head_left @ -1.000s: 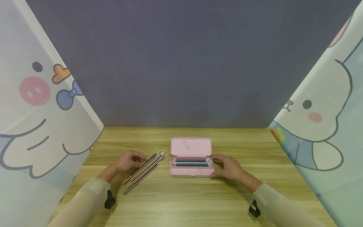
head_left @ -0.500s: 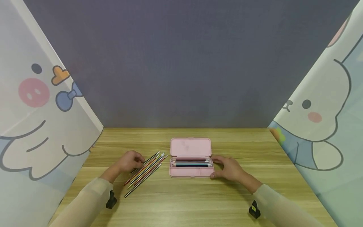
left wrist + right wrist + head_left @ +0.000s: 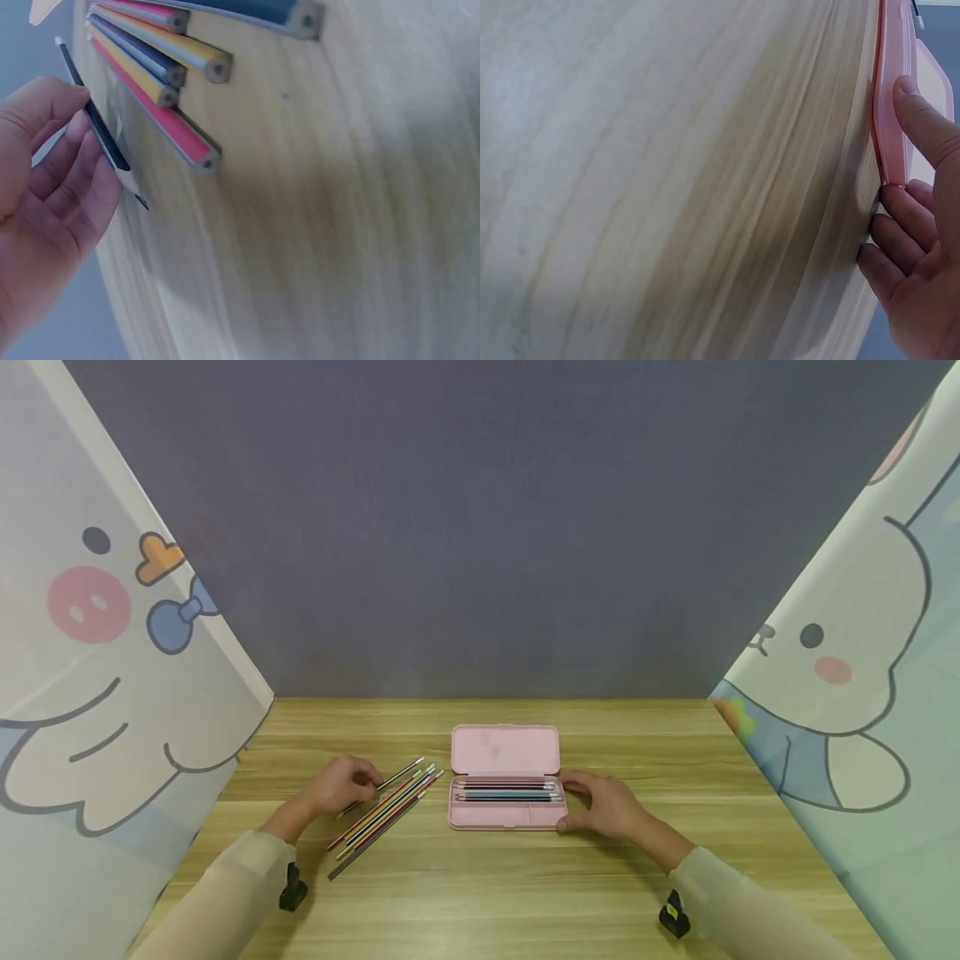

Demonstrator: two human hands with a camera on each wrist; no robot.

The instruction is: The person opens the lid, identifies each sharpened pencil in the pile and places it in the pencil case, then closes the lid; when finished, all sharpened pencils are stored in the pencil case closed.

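My left hand (image 3: 345, 785) pinches a black pencil (image 3: 105, 131) between thumb and fingers; its sharpened tip points down close over the table in the left wrist view. Beside it lie several loose pencils, among them a red pencil (image 3: 178, 133) and a yellow pencil (image 3: 199, 55), with eraser ends pointing away to the right. A pink pencil case (image 3: 487, 816) stands at the middle with its lid (image 3: 504, 749) folded back. Several pencils (image 3: 506, 797) lie in its rear compartment. My right hand (image 3: 607, 806) grips the case's right end, thumb at the front corner, fingers along the side.
The wooden table (image 3: 480, 893) runs back to a grey panel (image 3: 480, 543). Panels with cartoon animals (image 3: 90, 602) slope up on both sides. A small black device (image 3: 293, 889) is strapped at the left wrist, another black device (image 3: 674, 914) at the right.
My left hand has pinched the black pencil at the pile's far left and drawn it slightly away from the others. The remaining pencils shifted a little. The right hand and case stayed still.
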